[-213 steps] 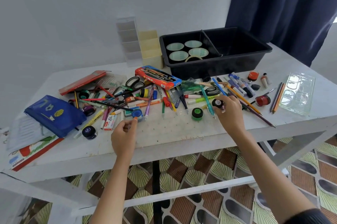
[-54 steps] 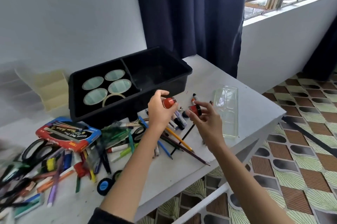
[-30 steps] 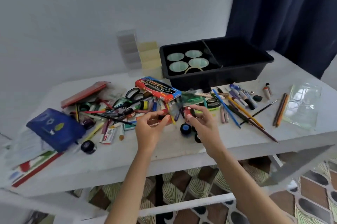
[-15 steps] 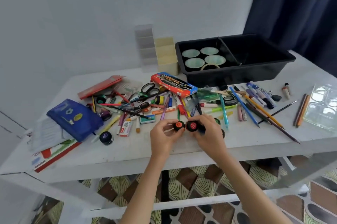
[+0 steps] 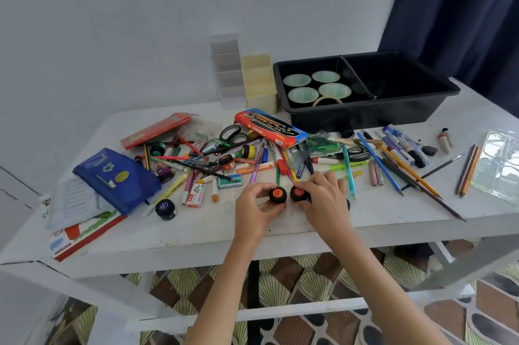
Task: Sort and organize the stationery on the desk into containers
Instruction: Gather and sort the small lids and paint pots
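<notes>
Saw a white desk (image 5: pixel 196 232), both ends cut off by the frame. Well beyond the fingertips, found a black tray (image 5: pixel 393 117): tape rolls (image 5: pixel 297 80) in its left half, right half too dark to read. Just past the fingers, noted tangled pens (image 5: pixel 379 164). Gripped in the curled left hand (image 5: pixel 254 214) one orange-lidded pot (image 5: pixel 278 194), in the right hand (image 5: pixel 323 201) a second pot (image 5: pixel 298 193), side by side, bodies largely hidden.

My left hand (image 5: pixel 257 205) pinches the left pot (image 5: pixel 278 194) and my right hand (image 5: pixel 324 200) grips the right pot (image 5: pixel 298 193), orange caps side by side over the surface (image 5: pixel 238 235). Behind them lie jumbled pens (image 5: pixel 348 170). Tape rolls (image 5: pixel 303 93) sit in the bin's (image 5: pixel 373 117) left compartment.
</notes>
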{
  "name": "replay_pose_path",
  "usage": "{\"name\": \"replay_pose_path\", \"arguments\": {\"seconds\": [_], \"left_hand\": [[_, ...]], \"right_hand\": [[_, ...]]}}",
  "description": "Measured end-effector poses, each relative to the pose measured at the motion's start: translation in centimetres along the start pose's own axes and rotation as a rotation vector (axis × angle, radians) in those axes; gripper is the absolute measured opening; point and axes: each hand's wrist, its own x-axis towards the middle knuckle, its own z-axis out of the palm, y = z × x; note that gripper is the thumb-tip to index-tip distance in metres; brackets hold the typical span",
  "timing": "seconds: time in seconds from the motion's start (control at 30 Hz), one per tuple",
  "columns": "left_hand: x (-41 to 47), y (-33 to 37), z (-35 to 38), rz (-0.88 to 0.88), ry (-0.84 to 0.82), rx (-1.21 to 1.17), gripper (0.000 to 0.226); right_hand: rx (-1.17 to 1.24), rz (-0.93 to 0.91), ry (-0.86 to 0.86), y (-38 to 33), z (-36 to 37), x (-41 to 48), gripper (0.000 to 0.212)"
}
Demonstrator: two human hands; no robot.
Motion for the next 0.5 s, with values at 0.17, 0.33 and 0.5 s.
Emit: {"name": "replay_pose_path", "arguments": {"seconds": [0.17,0.33,0.5], "left_hand": [[0.1,0.2,0.1,0.002,-0.009,0.032,0.038],[0.6,0.4,0.7,-0.007,0.025,0.118,0.039],[0.5,0.5,1.1,0.018,0.05,0.181,0.038]], "right_hand": [[-0.159,-0.044,-0.098,-0.6,-1.2,1.1,0.045],[-0.237,-0.015,-0.1,-0.9,-0.9,0.6,0.055],[-0.245,-0.023,-0.087,-0.8,-0.7,0.4,0.057]]}}
